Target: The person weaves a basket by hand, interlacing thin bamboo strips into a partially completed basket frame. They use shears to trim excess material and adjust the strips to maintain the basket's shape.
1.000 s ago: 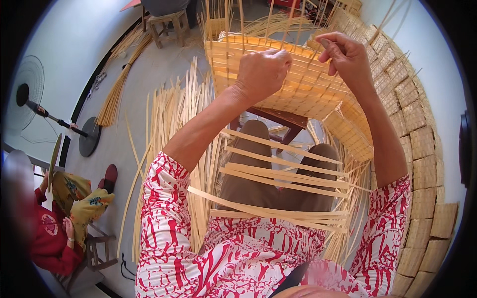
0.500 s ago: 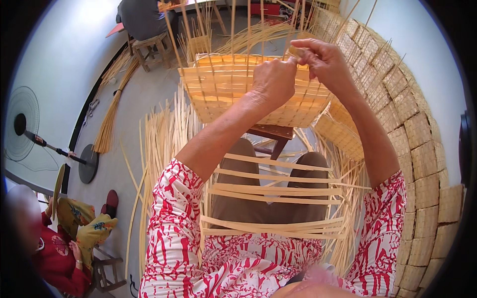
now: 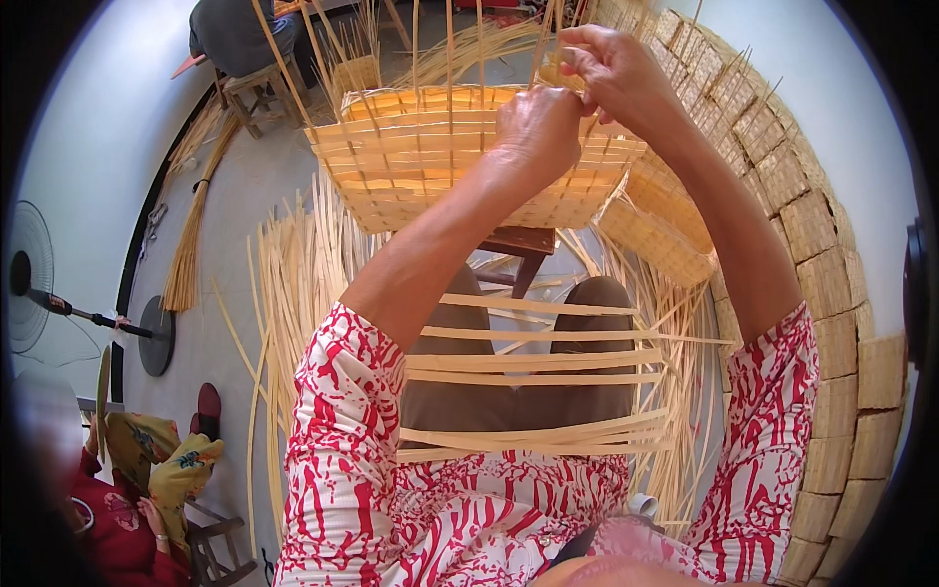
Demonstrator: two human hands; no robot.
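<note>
A woven pale-bamboo basket [image 3: 411, 157] with tall upright stakes stands on a dark wooden stool [image 3: 518, 247] in front of me. My left hand [image 3: 538, 132] is closed at the basket's upper right rim, its grip hidden. Just above it, touching or very near, my right hand [image 3: 621, 78] has bent, pinching fingers among the stakes; what they hold is hard to make out. Several flat strips [image 3: 528, 362] lie across my lap.
Loose strips [image 3: 289, 274] pile around my legs. A smaller basket [image 3: 655, 235] sits right. Stacked woven baskets [image 3: 831, 342] line the right wall. A fan [image 3: 29, 284], a broom-like bundle [image 3: 186, 264], a seated person in red [image 3: 117, 519] and another person [image 3: 235, 39] are in view.
My hands have come together at the rim's right part, the right one now higher with fingers more upraised. The basket has shifted left in view as the camera moved.
</note>
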